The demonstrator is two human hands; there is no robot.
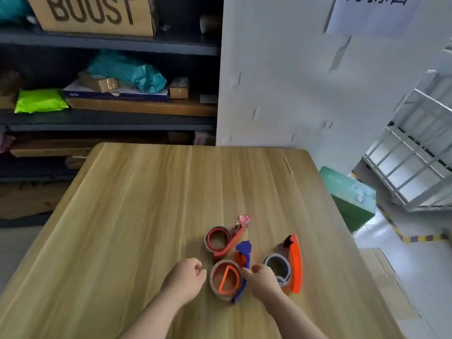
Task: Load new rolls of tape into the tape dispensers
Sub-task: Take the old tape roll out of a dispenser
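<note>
Three tape dispensers lie close together on the wooden table (pixel 146 204), each with a brown tape roll in it. The red dispenser (pixel 226 237) is farthest from me. The blue dispenser (pixel 232 275), with an orange D-shaped hub, lies in the middle, nearest me. The orange dispenser (pixel 287 265) is on the right. My left hand (pixel 187 275) rests just left of the blue dispenser, fingers curled, holding nothing. My right hand (pixel 263 277) sits between the blue and orange dispensers, fingers curled, touching the blue one's right edge; whether it grips it is unclear.
Dark shelves with a cardboard box (pixel 95 14), green and teal parcels (pixel 40 100) stand behind the table on the left. A white wall (pixel 293 81) rises behind. A green bin (pixel 349 196) sits off the table's right edge, with a metal cage trolley (pixel 415 155) beyond.
</note>
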